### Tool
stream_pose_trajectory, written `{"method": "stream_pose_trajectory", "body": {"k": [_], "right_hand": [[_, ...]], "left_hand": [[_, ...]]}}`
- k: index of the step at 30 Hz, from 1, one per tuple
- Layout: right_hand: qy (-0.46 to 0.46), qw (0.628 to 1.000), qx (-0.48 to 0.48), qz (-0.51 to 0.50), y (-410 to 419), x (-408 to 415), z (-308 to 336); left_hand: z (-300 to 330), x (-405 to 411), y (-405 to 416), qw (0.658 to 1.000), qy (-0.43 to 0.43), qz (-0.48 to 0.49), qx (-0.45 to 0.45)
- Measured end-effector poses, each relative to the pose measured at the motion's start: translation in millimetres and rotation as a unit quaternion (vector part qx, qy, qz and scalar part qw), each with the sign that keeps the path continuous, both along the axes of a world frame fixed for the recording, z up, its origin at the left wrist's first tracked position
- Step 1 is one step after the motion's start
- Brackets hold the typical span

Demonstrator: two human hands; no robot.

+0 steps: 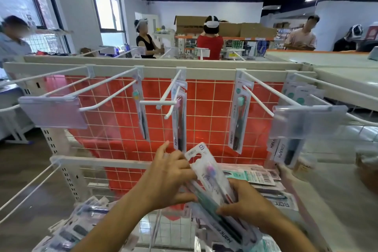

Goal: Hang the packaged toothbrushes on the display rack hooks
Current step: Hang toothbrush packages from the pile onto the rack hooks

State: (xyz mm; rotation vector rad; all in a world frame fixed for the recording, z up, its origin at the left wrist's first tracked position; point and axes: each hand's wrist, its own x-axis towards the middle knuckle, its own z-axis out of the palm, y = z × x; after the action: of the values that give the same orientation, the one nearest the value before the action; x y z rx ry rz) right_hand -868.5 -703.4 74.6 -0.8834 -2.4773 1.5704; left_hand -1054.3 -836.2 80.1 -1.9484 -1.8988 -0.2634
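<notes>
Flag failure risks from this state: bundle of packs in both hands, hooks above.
1. The right hand grips several packs at once while the left hand separates the pink-bristle pack; the rest could slip and drop.
2. The price tag holder covers the right hook's tip, so threading there may snag.
3. The centre hook projects towards the hands, which could catch it.

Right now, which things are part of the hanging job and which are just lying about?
Job: left hand and right hand gripping a toothbrush pack bundle; rack hooks; hung packs.
Lying about: clear price tags; cardboard boxes; side table.
</notes>
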Motion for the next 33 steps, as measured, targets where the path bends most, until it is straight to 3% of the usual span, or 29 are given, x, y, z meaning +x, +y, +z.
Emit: {"method": "stream_pose_trajectory", "body": {"k": [4,7,12,16,20,26,28,30,33], "right_hand": [[0.062,0.995,-0.065,-0.047,1,1,-3],[0.106,0.986,-0.104,-0.076,2,0,-4],[0.152,0.969,-0.166,-0.101,-2,-3,-5],[0.197,0.951,-0.208,-0.119,-5,-5,-6],[0.212,0.948,-0.210,-0.114,-10,-6,-7],[0.179,0.968,-0.160,-0.070,-19,-4,-8],[0.190,0.968,-0.151,-0.059,-22,-2,-9],[0.205,0.964,-0.154,-0.066,-23,0,-11],[0.226,0.955,-0.172,-0.082,-22,3,-14]], "left_hand": [[-8,0,1,0.992,-0.046,0.061,0.100],[-19,10,1,0.962,-0.170,0.088,0.194],[-30,43,3,0.834,-0.472,0.148,0.244],[-33,55,6,0.751,-0.593,0.156,0.244],[-30,71,11,0.653,-0.731,0.089,0.174],[-30,88,19,0.512,-0.841,0.042,0.169],[-30,93,21,0.481,-0.858,0.035,0.179],[-30,96,23,0.466,-0.866,0.027,0.181],[-30,97,25,0.484,-0.856,0.028,0.178]]}}
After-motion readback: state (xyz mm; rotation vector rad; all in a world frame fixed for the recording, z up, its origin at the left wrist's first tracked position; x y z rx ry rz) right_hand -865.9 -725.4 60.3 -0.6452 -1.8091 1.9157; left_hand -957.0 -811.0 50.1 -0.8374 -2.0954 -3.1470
